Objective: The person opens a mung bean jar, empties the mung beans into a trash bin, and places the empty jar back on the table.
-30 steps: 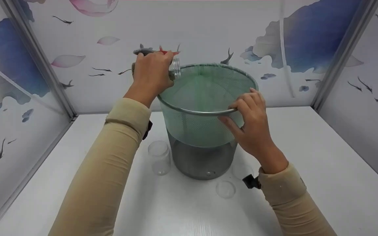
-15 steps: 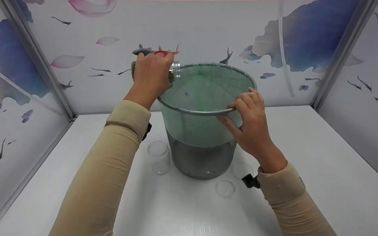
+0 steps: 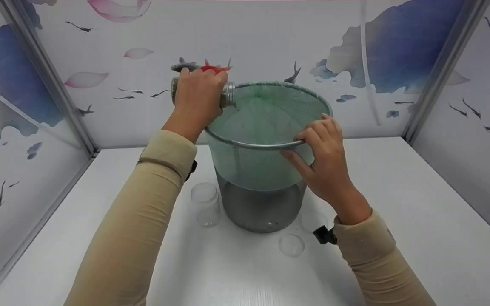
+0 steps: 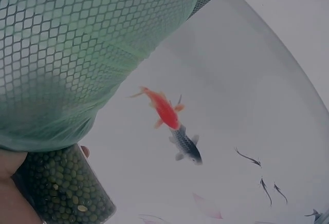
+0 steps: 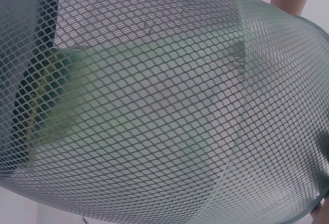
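Note:
My left hand (image 3: 198, 93) grips a clear jar (image 3: 228, 94) lying on its side, its mouth over the left rim of a wire-mesh wastebasket (image 3: 262, 210). Small dark bits show at the mouth. In the left wrist view the jar holds green mung beans (image 4: 67, 185). A green plastic bag (image 3: 266, 170) lines the basket and folds down over its outside. On the near right of the rim, my right hand (image 3: 328, 157) pinches the edge, thumb outside and fingers over the top. Through the mesh, the right wrist view shows a yellow-green patch (image 5: 46, 100) low in the bag.
Another clear jar (image 3: 206, 208) stands on the white table (image 3: 228, 272), left of the basket. A round clear lid (image 3: 292, 245) lies in front, with a fainter clear disc (image 3: 314, 221) to its right. White panels with printed fish and petals enclose the table.
The jar in my left hand has tipped mouth-down slightly, and dark bits now show at its mouth. A dark speck inside the bag half a second ago is gone. My right hand stays put.

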`<control>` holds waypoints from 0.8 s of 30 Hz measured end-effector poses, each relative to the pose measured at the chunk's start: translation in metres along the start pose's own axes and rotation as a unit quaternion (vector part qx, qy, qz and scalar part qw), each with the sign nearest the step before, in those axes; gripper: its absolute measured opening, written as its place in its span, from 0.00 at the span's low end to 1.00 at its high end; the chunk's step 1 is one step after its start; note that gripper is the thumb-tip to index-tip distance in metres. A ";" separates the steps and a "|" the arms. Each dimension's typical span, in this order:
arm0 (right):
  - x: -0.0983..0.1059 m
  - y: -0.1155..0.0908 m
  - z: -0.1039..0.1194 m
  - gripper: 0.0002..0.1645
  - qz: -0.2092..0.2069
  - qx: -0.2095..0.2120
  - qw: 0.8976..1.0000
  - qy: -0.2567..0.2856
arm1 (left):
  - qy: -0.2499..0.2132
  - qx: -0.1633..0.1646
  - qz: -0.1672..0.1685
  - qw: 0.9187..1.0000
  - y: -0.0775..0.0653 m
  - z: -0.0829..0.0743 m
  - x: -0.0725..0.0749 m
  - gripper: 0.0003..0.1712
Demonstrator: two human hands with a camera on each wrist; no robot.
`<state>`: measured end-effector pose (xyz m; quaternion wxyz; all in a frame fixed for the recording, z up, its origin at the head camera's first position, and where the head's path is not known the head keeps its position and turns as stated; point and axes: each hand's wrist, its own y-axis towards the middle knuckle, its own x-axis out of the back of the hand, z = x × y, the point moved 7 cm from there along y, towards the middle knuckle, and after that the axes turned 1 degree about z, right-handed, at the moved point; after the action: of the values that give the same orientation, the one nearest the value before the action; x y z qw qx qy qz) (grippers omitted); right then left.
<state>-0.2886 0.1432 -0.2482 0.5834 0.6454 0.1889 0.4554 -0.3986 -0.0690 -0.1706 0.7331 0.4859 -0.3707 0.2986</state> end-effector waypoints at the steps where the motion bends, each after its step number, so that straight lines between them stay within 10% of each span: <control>1: 0.000 0.000 0.000 0.19 -0.001 0.001 1.000 0.000 | -0.001 0.000 0.000 1.000 0.000 0.000 0.000 0.25; 24: 0.001 0.000 0.000 0.20 -0.006 0.002 1.000 0.008 | 0.001 -0.009 -0.007 1.000 -0.001 -0.004 0.001 0.25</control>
<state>-0.2885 0.1437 -0.2479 0.5829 0.6423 0.1981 0.4566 -0.3964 -0.0650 -0.1709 0.7402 0.4814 -0.3691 0.2901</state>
